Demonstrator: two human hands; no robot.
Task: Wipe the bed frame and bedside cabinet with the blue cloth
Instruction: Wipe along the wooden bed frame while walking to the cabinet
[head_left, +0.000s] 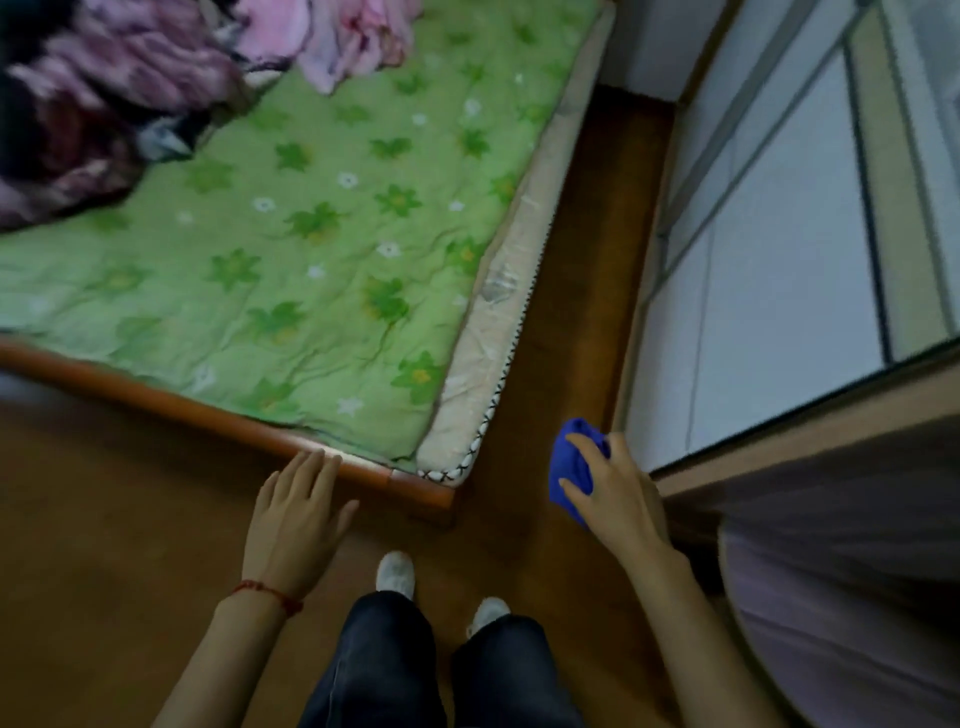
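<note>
My right hand (615, 493) grips the cloth (574, 462); left hand (298, 512) is flat, empty. Frame (332, 460) rail runs leftward just past my left fingertips, so cloth must cross over.

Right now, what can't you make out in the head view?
- Bedside cabinet: not in frame.
- Blue cloth: partly hidden under right hand.
- Bed frame: only the near rail shows; left end cut off.
- Left hand: contact with rail unclear, blurred.
</note>
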